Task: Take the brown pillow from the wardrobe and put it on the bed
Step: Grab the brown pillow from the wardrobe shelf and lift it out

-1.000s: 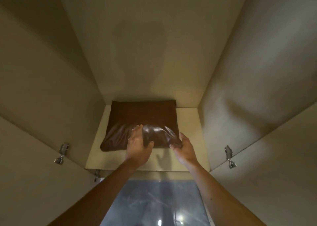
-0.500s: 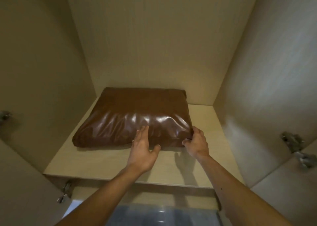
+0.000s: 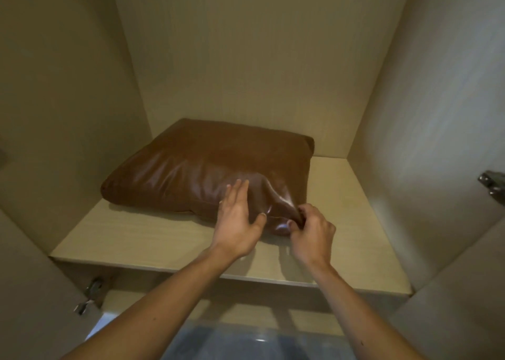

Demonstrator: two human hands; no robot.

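Observation:
A glossy brown leather pillow [image 3: 207, 168] lies flat on a pale wooden wardrobe shelf [image 3: 153, 239], its back edge near the rear panel. My right hand [image 3: 313, 231] pinches the pillow's near right corner, which is pulled toward the shelf's front and creased. My left hand [image 3: 237, 220] rests on the pillow's front edge just left of that corner, fingers on top and thumb pressing the seam. The bed is not in view.
Beige wardrobe walls close in on the left, back and right. Both doors stand open, with metal hinges at the lower left [image 3: 91, 295] and at the right [image 3: 492, 182]. A grey glossy floor [image 3: 232, 343] shows below the shelf's front edge.
The view has drawn closer to the shelf. My right hand has closed on the pillow's near right corner and tugged it forward, while my left hand has pressed onto the front edge beside it.

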